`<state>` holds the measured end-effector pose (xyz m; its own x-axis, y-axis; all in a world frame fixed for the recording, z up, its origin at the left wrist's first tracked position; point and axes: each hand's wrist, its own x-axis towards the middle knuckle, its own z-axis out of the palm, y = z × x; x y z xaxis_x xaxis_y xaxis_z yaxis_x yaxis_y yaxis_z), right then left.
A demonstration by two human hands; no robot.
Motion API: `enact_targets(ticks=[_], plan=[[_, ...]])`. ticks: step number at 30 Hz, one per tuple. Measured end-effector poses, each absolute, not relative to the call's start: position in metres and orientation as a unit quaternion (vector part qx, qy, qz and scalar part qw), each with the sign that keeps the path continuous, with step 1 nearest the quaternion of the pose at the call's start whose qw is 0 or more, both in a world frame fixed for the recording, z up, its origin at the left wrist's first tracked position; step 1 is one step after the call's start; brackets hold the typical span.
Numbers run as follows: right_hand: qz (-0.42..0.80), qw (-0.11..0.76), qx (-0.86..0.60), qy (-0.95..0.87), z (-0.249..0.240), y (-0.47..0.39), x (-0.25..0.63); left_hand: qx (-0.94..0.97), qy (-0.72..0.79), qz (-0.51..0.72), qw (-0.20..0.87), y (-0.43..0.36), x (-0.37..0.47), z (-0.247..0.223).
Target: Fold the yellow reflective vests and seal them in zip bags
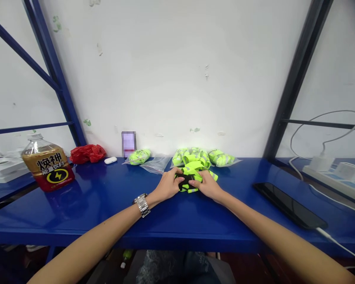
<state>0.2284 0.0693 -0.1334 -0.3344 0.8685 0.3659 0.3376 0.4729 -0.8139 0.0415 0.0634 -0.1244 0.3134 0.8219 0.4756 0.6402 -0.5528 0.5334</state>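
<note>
Both of my hands meet over a neon-yellow reflective strap bundle (pixel 197 162) on the blue table. My left hand (pixel 169 184), with a metal watch on its wrist, is closed on the left side of a black buckle (pixel 185 182). From the other side my right hand (pixel 206 184) pinches the same buckle, its thumb lying on the edge. Yellow webbing with silver patches runs around and behind the fingers. Behind the bundle sit more packed yellow straps, one in a clear bag (pixel 221 157). My fingertips under the buckle are hidden.
To the left stand a big drink bottle (pixel 49 163), a red plastic bag (pixel 88 153) and a white earbud case (pixel 110 160). Another bagged strap (pixel 139 157) lies beside a flat clear bag (pixel 156 163). At right are a charging phone (pixel 290 204) and a power strip (pixel 337 179).
</note>
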Motion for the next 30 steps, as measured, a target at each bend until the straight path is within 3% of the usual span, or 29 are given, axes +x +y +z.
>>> enact_targets(ticks=[6, 12, 17, 21, 30], plan=[[0.313, 0.379, -0.456, -0.742, -0.134, 0.068, 0.227, 0.796, 0.5, 0.322, 0.108, 0.078, 0.048, -0.119], [0.052, 0.338, -0.58, -0.74, -0.135, 0.059, 0.221, 0.802, 0.528, 0.254, 0.117, 0.096, 0.055, -0.104], [-0.178, 0.319, -0.515, -0.775, -0.135, 0.054, 0.218, 0.794, 0.546, 0.224, 0.148, 0.106, 0.058, -0.096], [-0.141, 0.256, -0.398, -0.87, -0.138, 0.054, 0.222, 0.797, 0.546, 0.2, 0.164, 0.107, 0.058, -0.093], [-0.107, 0.243, -0.38, -0.886, -0.14, 0.054, 0.233, 0.814, 0.538, 0.168, 0.139, 0.112, 0.057, -0.096]])
